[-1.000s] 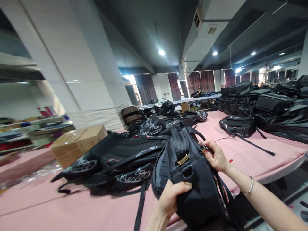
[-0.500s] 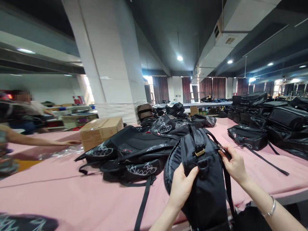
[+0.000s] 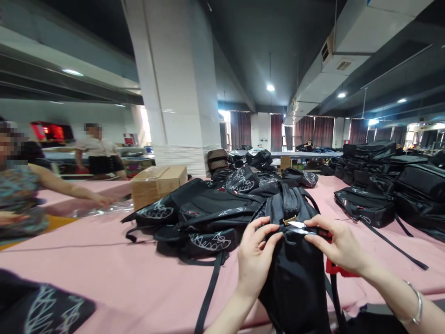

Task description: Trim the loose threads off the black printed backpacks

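A black backpack (image 3: 295, 278) stands upright before me, with a gold-coloured buckle (image 3: 289, 220) on the strap near its top. My left hand (image 3: 255, 255) is closed at the bag's upper edge, pinching it just left of the buckle; a thread there would be too small to make out. In my right hand (image 3: 335, 243) are scissors (image 3: 296, 227) with silver blades, slightly apart and pointing left at the fabric right under the buckle. Red parts (image 3: 342, 269) show below my right palm, seemingly the scissors' handle.
More black backpacks with white scribble prints (image 3: 212, 218) lie behind on the pink-covered table (image 3: 139, 287). Other black bags (image 3: 365, 204) are piled at right. A cardboard box (image 3: 158, 185) sits by the pillar. A co-worker (image 3: 21, 199) reaches over the table at left; another person (image 3: 99, 153) stands behind.
My right hand has moved left, bringing the scissors' blades to the buckle. My left hand has shifted up toward the same spot. The view has turned slightly left.
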Demonstrator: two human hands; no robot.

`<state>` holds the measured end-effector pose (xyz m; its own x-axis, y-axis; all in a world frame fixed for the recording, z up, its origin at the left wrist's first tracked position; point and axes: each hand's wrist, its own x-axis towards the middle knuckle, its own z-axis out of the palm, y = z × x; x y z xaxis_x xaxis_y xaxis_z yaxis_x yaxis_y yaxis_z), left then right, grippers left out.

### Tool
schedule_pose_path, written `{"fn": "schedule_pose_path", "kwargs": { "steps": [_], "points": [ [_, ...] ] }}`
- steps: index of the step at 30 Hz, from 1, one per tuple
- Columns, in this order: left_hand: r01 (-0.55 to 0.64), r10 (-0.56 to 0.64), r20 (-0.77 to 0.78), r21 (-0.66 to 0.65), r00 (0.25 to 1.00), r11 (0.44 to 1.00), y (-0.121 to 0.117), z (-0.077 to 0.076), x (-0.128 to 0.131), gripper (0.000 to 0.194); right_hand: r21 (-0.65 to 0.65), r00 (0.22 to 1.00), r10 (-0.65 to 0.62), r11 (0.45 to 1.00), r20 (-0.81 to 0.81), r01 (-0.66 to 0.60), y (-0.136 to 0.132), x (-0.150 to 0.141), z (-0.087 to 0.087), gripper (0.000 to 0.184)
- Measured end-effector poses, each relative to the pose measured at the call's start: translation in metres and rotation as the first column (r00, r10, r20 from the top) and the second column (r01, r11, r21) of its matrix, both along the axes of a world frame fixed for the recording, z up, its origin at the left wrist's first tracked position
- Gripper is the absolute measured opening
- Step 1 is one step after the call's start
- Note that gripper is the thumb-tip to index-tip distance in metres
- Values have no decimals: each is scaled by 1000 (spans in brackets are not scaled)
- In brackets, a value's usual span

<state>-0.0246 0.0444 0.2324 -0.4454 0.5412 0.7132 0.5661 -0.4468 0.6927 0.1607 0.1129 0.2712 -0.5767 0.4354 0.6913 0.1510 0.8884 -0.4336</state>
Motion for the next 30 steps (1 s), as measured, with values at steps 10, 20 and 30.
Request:
{"fn": "schedule_pose_path", "kwargs": {
  "steps": [10,20,30],
  "points": [
    [-99,102,-338,28,936,995,-2,18,3,13,131,965,9,990,263,-45,17,-2,29,7],
    [12,-21,-242,-39,970,999,-5,23,-2,16,131,939,45,987,340,-94,20,-1,42,9],
    [26,-88,-329,-188,940,982,-9,29,-4,13,170,924,95,971,369,-167,21,0,43,9]
  ]
}}
